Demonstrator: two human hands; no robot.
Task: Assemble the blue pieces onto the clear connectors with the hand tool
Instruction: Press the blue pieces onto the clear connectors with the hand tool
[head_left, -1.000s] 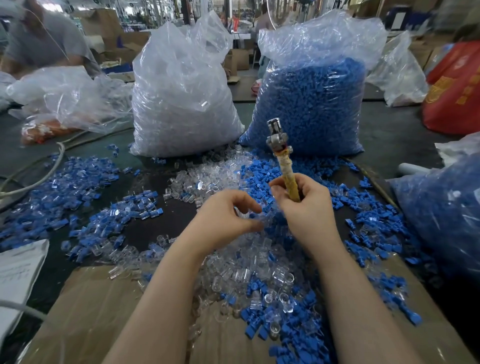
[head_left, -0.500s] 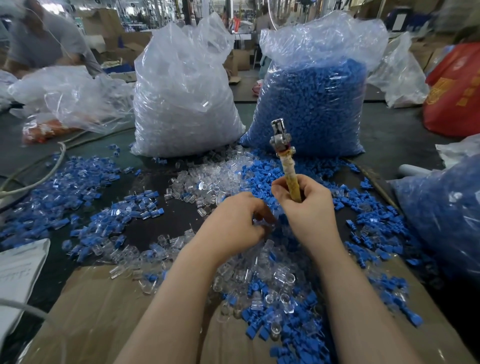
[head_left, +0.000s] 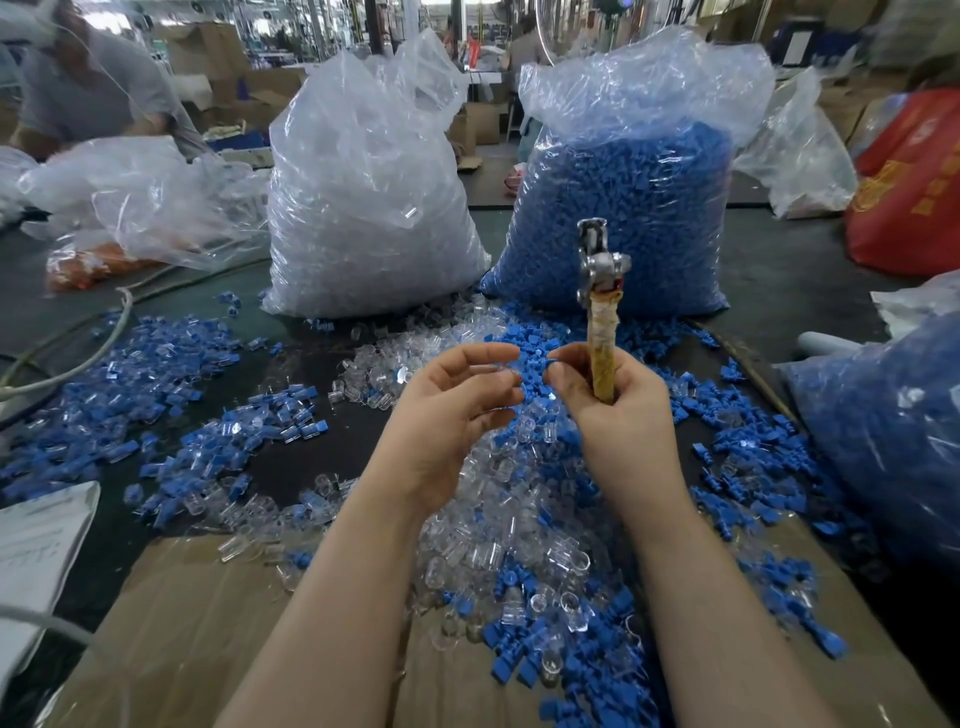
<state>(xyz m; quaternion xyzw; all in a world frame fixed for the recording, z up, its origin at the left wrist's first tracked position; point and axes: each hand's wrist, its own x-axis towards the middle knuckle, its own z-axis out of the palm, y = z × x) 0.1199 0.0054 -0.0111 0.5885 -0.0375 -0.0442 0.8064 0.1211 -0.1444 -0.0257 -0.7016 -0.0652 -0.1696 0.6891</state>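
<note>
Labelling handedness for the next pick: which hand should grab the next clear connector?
Left. The left hand looks free, fingers loosely curled above the loose clear plastic connectors. The right hand grips the tape-wrapped metal-headed hand tool.

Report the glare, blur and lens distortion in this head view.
Head view: glare streaks the clear-connector bag and blue-piece bag; the person far left is blurred; wide-angle bending curves the edges; right hand and hand tool stay sharp.
</note>
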